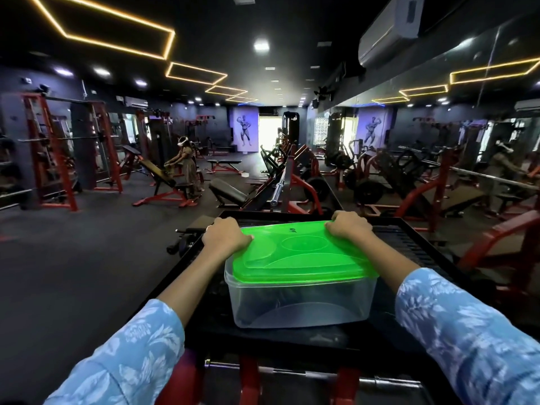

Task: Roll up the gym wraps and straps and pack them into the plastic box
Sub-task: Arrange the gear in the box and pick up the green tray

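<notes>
Nearest, two forearms in pale blue leaf-print sleeves [131, 355], reaching forward over a black desk [263, 337] set on red metal frame legs.

Between the forearms, resting on the desk: a clear plastic box [298, 302], dark contents dimly visible through the wall but too murky to identify. On top, a bright green lid [304, 255], lying slightly tilted, far edge raised toward the fingers.

At the lid's far left corner, left hand [225, 233], fingers [247, 237] curled down over the lid's edge, gripping it. At the far right corner, right hand [349, 225], fingers [331, 227] likewise curled over the edge and gripping. Box directly below and nearer than both sets of fingers.

Just beyond the fingers, the ribbed far part of the desk and its raised rim. Nothing standing between fingers and lid.

Farther off, a dark gym floor with red and black weight machines, a barbell [277, 190] and benches. Left of the fingers in the distance, another person [187, 165] standing at an incline bench. Right side, a mirrored wall. Overhead, a black ceiling with glowing yellow hexagon light strips [117, 33].
</notes>
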Motion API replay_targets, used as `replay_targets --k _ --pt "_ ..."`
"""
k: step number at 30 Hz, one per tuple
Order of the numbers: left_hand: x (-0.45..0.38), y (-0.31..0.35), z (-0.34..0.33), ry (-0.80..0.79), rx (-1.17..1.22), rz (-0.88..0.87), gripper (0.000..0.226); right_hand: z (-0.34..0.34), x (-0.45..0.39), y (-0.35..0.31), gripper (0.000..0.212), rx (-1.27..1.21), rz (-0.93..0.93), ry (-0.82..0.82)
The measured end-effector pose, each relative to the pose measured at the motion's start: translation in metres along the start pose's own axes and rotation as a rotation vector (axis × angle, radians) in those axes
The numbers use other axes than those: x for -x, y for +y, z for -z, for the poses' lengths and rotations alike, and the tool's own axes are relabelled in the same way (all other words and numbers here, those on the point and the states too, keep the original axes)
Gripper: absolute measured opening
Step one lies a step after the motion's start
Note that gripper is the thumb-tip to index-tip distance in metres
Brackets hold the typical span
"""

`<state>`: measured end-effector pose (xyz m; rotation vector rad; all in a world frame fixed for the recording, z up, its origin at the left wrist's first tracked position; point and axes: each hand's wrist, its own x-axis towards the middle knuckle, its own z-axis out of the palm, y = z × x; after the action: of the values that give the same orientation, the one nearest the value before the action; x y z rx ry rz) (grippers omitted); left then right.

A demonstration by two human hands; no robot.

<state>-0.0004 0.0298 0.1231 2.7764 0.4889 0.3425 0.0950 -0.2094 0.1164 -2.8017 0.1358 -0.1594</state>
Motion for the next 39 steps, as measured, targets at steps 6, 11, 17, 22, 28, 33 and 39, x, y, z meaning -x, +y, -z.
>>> replay_targets --k 6,11,17,22,28,33,39 --pt "-0.002 0.000 -0.001 -0.015 0.148 0.021 0.060 -0.007 0.002 -0.006 0.048 0.065 -0.004 0.048" --pt "-0.008 -0.005 -0.005 -0.027 0.142 0.057 0.058 -0.008 0.005 -0.018 0.048 0.114 -0.005 0.038" --pt "-0.020 0.003 -0.019 -0.130 0.123 0.023 0.049 -0.013 0.008 -0.018 0.059 0.139 -0.010 0.058" --pt "-0.027 0.001 -0.032 -0.161 0.125 0.019 0.050 -0.017 0.007 -0.017 0.079 0.181 0.061 -0.045" --pt "-0.029 -0.008 -0.043 -0.129 0.078 0.010 0.050 -0.015 0.003 -0.014 0.080 0.182 0.105 -0.066" --pt "-0.029 0.005 -0.033 -0.063 -0.098 -0.065 0.053 -0.008 -0.013 -0.012 0.078 0.118 0.114 -0.101" --pt "-0.046 0.043 -0.038 -0.190 -0.187 -0.249 0.068 0.002 -0.026 -0.008 0.050 -0.016 -0.029 -0.058"
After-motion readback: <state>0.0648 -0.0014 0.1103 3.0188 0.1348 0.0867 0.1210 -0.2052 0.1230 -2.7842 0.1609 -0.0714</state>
